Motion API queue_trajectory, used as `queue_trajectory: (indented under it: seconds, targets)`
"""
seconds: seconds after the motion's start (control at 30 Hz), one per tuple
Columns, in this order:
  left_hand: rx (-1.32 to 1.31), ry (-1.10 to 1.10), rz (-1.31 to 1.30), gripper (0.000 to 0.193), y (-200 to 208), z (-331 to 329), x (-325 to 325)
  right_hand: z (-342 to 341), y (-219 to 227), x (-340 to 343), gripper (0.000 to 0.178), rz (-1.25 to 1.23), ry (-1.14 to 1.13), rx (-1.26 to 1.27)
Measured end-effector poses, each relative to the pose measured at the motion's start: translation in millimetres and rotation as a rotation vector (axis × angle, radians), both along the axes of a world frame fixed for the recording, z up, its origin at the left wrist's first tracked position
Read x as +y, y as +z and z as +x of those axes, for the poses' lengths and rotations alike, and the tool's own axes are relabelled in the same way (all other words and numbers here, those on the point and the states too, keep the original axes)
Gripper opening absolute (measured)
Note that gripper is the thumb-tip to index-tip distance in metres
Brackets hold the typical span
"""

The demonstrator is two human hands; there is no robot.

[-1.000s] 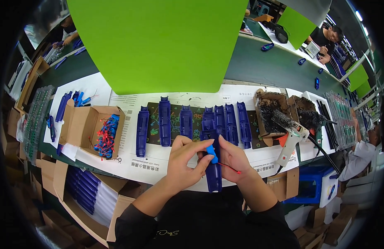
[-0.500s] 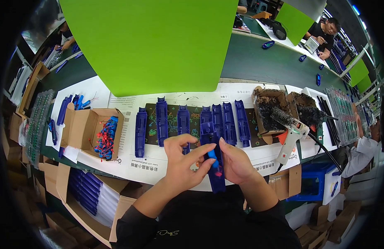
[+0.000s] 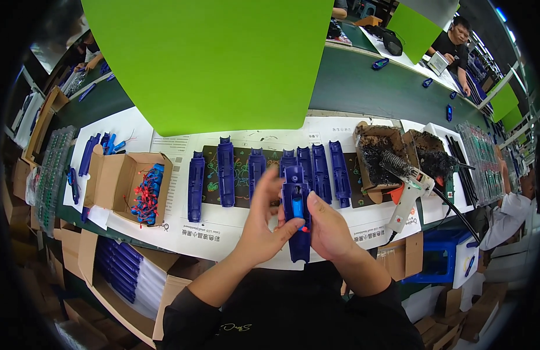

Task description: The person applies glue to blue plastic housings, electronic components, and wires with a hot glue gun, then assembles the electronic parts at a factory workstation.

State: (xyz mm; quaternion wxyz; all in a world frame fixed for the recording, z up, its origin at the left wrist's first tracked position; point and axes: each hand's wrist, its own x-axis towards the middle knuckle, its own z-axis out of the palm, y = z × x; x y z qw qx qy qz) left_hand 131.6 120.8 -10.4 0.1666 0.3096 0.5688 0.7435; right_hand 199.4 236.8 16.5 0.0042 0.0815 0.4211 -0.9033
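Observation:
A dark blue plastic shell (image 3: 299,249), long and trough-shaped, is held upright in front of me. Inside it lies a bright blue cylindrical battery (image 3: 297,208), with a bit of red wire at its lower end. My right hand (image 3: 333,232) grips the shell's right side, thumb along the edge. From the left, my left hand (image 3: 258,224) presses its thumb at the battery's lower end; its upper fingers are raised and blurred, and the lower ones curl by the shell's left edge. Behind, several similar shells (image 3: 225,172) stand in a row on a dark patterned board (image 3: 242,195).
An open cardboard box (image 3: 115,182) at left holds blue batteries with red wires (image 3: 146,195). A hot glue gun (image 3: 411,201) rests by blackened cardboard trays (image 3: 380,149) at right. A green panel (image 3: 223,64) rises behind the row. A carton of shells (image 3: 121,271) stands lower left.
The battery, earlier pinched and tilted between my left fingers, now lies straight in the shell. My left fingers have lifted and spread, with the thumb staying low. The shell has turned more upright.

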Motion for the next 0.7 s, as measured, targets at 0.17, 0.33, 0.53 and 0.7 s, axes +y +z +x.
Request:
queue_trajectory:
  seconds: [0.17,0.33,0.53,0.7]
  targets:
    - [-0.112,-0.247,-0.160,0.072,3.4,-8.3,-2.8,6.3,-6.9,-0.9,0.045,0.132,-0.007,-0.002]
    - [-0.004,0.067,-0.130,0.062,8.6,-35.0,2.0,-47.1,17.6,51.0,0.047,0.094,-0.119,-0.158]
    - [0.072,0.362,-0.190,0.029,0.1,-91.0,-77.4,-194.5,-6.4,300.2,0.029,0.267,-0.639,-0.253]
    - [0.268,0.573,-0.739,0.034,7.5,-87.1,-120.1,-293.7,-96.2,371.5,0.020,0.336,-0.774,-0.245]
